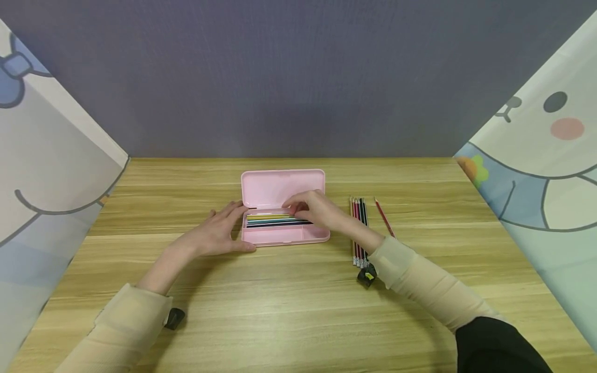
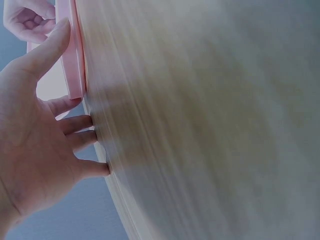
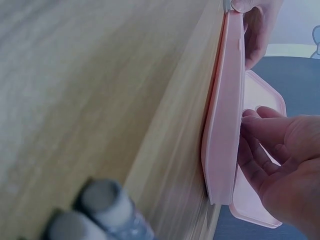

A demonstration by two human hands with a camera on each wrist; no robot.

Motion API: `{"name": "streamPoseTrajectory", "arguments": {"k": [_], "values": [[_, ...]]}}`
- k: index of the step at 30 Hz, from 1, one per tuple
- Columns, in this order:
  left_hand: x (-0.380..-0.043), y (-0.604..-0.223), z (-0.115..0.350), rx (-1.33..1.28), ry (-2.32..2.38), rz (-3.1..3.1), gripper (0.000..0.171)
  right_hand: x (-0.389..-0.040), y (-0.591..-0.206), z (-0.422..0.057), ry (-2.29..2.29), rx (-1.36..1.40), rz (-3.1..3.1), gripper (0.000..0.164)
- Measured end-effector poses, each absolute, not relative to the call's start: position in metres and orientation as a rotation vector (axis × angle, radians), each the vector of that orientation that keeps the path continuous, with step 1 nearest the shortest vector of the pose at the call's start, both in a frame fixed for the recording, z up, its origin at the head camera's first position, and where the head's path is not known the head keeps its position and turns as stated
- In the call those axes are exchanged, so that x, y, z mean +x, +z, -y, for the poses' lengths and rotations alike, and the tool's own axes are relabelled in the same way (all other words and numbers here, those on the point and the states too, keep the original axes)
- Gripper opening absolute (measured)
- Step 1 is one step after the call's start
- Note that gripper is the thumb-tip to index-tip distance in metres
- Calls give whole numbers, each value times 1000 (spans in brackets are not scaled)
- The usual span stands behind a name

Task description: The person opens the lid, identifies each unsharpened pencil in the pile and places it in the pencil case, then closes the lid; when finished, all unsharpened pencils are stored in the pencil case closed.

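A pink pencil case point(image 1: 279, 237) lies on the table with its lid point(image 1: 283, 187) raised at the back. Several coloured pencils point(image 1: 268, 219) lie side by side in its rear compartment. My left hand point(image 1: 215, 232) is spread at the case's left end, thumb along the front corner; its fingers look fairly straight in the left wrist view. My right hand point(image 1: 317, 208) reaches in from the right, its bent fingers over the pencils' right ends. In the right wrist view the case wall point(image 3: 225, 125) hides the right fingertips, so whether they pinch a pencil is unclear.
To the right of the case, several pencils point(image 1: 358, 223) lie in a row beneath the right forearm. One red pencil point(image 1: 383, 215) lies apart, farther right. A dark grey panel point(image 1: 298, 93) stands behind the wooden table point(image 1: 261, 311).
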State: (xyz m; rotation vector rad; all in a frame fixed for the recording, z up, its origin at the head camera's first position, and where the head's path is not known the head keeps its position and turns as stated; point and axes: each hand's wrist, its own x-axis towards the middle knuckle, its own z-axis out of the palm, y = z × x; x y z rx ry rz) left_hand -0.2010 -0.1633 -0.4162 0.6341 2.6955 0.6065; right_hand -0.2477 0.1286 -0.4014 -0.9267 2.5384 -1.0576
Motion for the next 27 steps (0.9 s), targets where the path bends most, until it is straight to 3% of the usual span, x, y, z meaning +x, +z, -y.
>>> {"name": "streamPoseTrajectory", "arguments": {"k": [27], "values": [[-200,-416,163,624,596,-2686,108,-230,-404,-183,-1242,-812,-2717,26]]}}
